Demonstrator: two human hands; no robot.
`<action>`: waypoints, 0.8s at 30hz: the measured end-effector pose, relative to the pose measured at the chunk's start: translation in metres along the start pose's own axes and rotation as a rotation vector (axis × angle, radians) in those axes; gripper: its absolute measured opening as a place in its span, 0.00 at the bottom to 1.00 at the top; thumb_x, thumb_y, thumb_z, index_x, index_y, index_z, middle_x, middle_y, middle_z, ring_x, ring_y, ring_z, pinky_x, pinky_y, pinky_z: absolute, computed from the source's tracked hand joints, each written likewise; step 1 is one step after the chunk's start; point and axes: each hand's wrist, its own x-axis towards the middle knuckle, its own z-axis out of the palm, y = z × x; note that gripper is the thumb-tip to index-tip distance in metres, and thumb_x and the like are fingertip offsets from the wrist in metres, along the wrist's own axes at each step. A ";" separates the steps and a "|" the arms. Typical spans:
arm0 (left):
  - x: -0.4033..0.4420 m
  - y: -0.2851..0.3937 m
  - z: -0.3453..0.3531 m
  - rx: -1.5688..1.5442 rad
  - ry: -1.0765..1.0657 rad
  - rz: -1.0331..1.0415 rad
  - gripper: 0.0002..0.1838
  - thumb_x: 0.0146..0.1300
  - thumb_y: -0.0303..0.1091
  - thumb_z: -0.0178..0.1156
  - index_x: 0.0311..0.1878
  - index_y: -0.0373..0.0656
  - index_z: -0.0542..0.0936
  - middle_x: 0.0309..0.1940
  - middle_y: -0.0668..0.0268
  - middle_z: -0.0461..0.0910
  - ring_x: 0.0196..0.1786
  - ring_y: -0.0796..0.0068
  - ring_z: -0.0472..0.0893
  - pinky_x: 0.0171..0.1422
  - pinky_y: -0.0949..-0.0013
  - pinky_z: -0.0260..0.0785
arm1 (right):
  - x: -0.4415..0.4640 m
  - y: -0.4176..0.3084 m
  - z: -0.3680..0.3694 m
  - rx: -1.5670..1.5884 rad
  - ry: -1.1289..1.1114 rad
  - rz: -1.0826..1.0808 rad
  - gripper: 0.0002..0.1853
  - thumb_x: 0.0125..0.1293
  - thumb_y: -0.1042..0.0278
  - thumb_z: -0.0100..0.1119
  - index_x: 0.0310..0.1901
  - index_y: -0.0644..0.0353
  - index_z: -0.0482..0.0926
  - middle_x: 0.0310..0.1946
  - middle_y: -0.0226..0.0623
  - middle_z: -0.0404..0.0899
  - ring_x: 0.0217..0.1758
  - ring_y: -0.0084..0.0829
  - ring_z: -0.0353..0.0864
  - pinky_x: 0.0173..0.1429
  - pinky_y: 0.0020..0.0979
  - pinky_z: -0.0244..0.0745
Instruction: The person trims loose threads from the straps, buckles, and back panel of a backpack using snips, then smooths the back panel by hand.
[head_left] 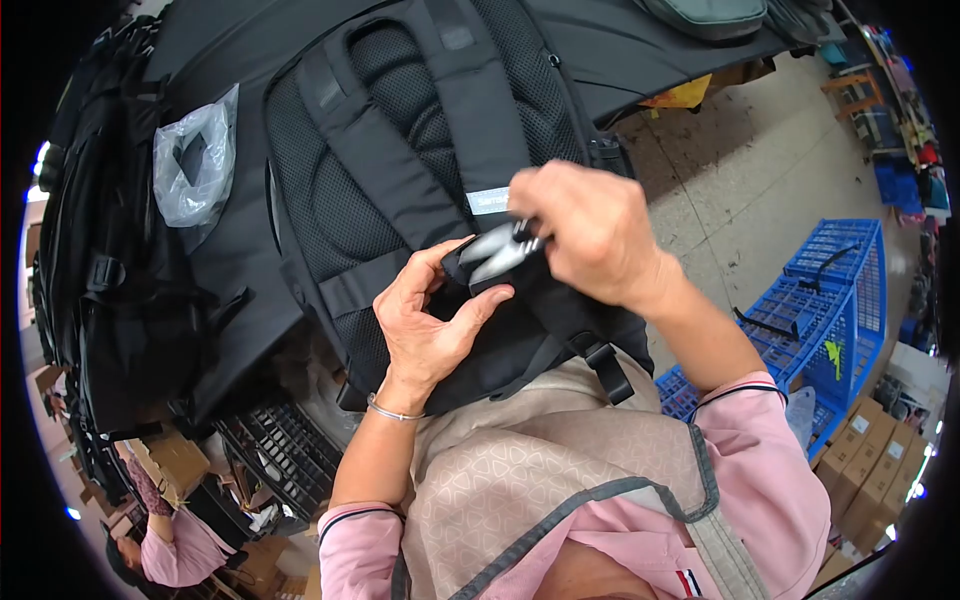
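A black backpack (400, 180) lies with its mesh back panel and shoulder straps facing up, in front of me. My left hand (430, 320) pinches a small loop of black strap (458, 270) between thumb and fingers, over the lower part of the backpack. My right hand (595, 235) is closed on a pair of thread snips (500, 252), smeared by motion, with two silvery blades pointing at the strap. Whether the blades touch the strap I cannot tell. Beside the right hand, a pale label (488, 201) shows on one shoulder strap, partly covered.
A clear plastic bag (196, 165) lies on the black-covered table (225, 70). More black bags (120, 240) are piled at the left. Blue plastic crates (820, 310) and cardboard boxes (870, 465) stand at the right. Another person (180, 545) is at the lower left.
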 end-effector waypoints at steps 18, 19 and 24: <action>0.001 0.001 -0.001 -0.177 -0.052 -0.020 0.32 0.62 0.34 0.76 0.65 0.29 0.76 0.53 0.63 0.83 0.53 0.78 0.82 0.61 0.74 0.74 | -0.025 -0.004 -0.018 0.095 0.064 0.137 0.13 0.54 0.63 0.76 0.37 0.57 0.84 0.30 0.30 0.84 0.29 0.30 0.78 0.32 0.30 0.75; 0.001 0.001 0.000 -0.177 -0.034 0.003 0.31 0.61 0.34 0.76 0.63 0.30 0.77 0.50 0.63 0.84 0.51 0.78 0.83 0.59 0.74 0.75 | -0.025 -0.004 -0.017 0.088 0.053 0.135 0.13 0.54 0.63 0.76 0.37 0.57 0.84 0.29 0.29 0.83 0.29 0.30 0.78 0.32 0.30 0.75; 0.003 0.000 0.001 -0.151 -0.007 0.050 0.29 0.58 0.34 0.78 0.60 0.31 0.80 0.46 0.61 0.87 0.47 0.77 0.86 0.53 0.75 0.79 | -0.022 -0.003 -0.014 0.058 0.052 0.097 0.12 0.54 0.62 0.76 0.36 0.56 0.84 0.28 0.28 0.82 0.29 0.30 0.78 0.32 0.30 0.75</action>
